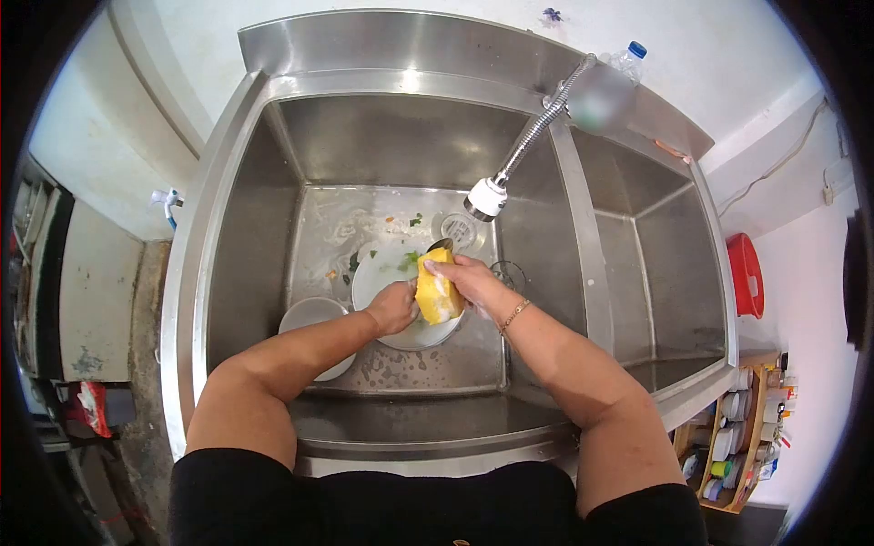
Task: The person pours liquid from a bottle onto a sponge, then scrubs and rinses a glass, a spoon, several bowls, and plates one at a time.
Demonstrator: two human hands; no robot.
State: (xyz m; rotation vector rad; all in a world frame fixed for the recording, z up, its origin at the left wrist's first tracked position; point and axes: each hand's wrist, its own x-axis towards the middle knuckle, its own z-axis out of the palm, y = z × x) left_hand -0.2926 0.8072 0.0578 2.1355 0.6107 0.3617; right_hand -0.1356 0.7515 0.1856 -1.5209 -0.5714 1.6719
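- I had the right hand (468, 280) gripping the foamy yellow sponge (439, 296) above the plate (368, 278), left hand (395, 308) curled against it!
- Scraps dotted the wet steel sink (250, 237)!
- Blur hid any label by the bottle (628, 62) near the pale wall (701, 36).

red basin (746, 276) beside wooden shelf (744, 432)

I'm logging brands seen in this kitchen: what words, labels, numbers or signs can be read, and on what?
No text is readable.
Blue-capped bottle: nothing legible.
Red-and-white item at left: too small.
Wooden shelf's contents: too small.
Black shirt's gold mark: cut off, too small.
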